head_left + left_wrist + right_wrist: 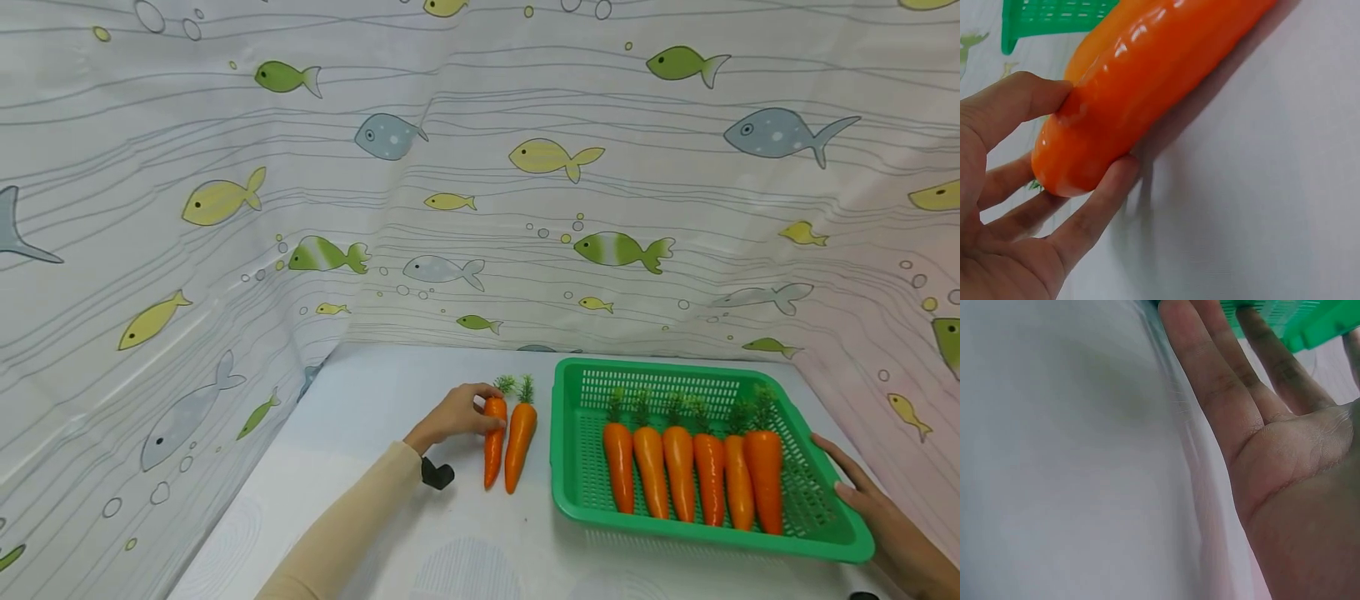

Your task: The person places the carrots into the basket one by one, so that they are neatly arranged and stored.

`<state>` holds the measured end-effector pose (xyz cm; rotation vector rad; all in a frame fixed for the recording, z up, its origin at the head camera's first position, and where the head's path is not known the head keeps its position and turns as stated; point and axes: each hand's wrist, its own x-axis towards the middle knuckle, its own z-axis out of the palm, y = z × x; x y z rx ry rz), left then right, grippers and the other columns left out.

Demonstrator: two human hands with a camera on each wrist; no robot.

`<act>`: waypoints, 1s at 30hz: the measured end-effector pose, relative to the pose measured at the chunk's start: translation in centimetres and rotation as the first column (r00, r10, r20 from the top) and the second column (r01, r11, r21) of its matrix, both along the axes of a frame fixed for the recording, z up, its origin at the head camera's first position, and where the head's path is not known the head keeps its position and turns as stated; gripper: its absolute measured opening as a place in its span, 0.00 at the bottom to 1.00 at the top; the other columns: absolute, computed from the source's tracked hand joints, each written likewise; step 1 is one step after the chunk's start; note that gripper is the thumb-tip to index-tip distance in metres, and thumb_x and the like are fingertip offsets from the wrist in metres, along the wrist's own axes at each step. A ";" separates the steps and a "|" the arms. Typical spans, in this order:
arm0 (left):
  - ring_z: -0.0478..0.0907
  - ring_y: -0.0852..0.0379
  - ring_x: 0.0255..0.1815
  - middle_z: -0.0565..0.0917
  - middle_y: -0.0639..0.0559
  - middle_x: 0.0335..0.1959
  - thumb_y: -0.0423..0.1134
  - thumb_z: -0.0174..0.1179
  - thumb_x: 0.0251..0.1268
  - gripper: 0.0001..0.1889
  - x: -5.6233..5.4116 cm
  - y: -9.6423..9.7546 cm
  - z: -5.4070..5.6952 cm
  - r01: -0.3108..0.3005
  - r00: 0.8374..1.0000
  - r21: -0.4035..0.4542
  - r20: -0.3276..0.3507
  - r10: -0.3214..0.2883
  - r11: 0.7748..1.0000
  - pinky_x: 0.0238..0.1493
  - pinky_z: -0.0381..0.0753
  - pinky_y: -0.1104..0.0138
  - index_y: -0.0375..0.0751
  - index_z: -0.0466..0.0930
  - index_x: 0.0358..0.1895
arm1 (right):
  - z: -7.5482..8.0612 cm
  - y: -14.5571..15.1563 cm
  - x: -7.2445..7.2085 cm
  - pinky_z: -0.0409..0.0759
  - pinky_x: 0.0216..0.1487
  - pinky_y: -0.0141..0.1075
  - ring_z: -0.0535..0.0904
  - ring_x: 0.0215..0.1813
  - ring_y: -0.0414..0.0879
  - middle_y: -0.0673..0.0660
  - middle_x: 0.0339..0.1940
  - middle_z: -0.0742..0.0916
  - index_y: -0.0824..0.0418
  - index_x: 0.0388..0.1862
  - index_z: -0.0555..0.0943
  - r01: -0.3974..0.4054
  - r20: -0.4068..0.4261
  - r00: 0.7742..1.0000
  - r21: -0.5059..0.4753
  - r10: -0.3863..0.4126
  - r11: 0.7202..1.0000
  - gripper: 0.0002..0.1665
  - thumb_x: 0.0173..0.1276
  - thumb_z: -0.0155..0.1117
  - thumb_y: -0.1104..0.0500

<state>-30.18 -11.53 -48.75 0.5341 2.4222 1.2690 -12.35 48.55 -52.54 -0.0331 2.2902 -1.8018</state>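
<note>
On the white table, my left hand (457,412) pinches the thick top end of an orange carrot (492,450) with a green leafy tuft. In the left wrist view the thumb presses one side of this carrot (1129,87) and a finger touches the other. A second carrot (520,446) lies close beside it, to the right. My right hand (873,504) rests against the right side of a green plastic basket (558,433), fingers extended. Several carrots (678,467) lie in a row inside the basket, tufts pointing away. The right wrist view shows mostly the palm and straight fingers.
A fish-patterned sheet (525,233) hangs behind the table (375,383) and along both sides. The basket's left wall stands just right of the two loose carrots. A dark object (437,473) sits by the left wrist.
</note>
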 end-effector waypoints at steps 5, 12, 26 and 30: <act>0.83 0.51 0.46 0.83 0.48 0.52 0.41 0.73 0.63 0.30 0.0 -0.4 0.2 -0.023 1.000 0.033 -0.003 0.023 0.999 0.43 0.87 0.59 0.41 0.78 0.68 | -0.1 0.1 0.2 0.87 0.43 0.40 0.82 0.47 0.37 0.28 0.67 0.56 0.22 0.82 0.38 -0.004 0.017 1.000 -0.036 0.005 0.999 0.35 0.88 0.31 0.51; 0.85 0.49 0.51 0.78 0.46 0.63 0.41 0.71 0.65 0.28 -0.3 -0.8 1.0 -0.071 0.997 0.139 0.036 0.066 0.988 0.54 0.84 0.55 0.47 0.78 0.68 | -0.2 0.0 0.3 0.85 0.46 0.34 0.75 0.48 0.27 0.27 0.70 0.49 0.23 0.82 0.31 0.020 0.055 0.998 0.049 -0.023 0.999 0.35 0.88 0.30 0.47; 0.86 0.49 0.50 0.81 0.49 0.61 0.46 0.73 0.66 0.30 -0.4 0.4 3.0 -0.022 0.999 0.296 0.036 0.012 0.955 0.55 0.85 0.58 0.51 0.76 0.70 | 0.2 -0.1 0.1 0.85 0.45 0.35 0.75 0.48 0.27 0.25 0.69 0.49 0.22 0.81 0.32 0.020 0.048 0.999 0.059 -0.023 0.998 0.35 0.88 0.30 0.47; 0.86 0.48 0.50 0.82 0.48 0.59 0.45 0.73 0.66 0.31 -0.4 1.0 3.8 -0.012 1.000 0.339 0.031 0.002 0.941 0.54 0.86 0.55 0.50 0.75 0.71 | 0.2 -0.1 0.1 0.85 0.45 0.35 0.76 0.48 0.29 0.24 0.66 0.52 0.22 0.81 0.32 0.009 0.044 0.999 0.042 -0.011 0.999 0.34 0.88 0.30 0.48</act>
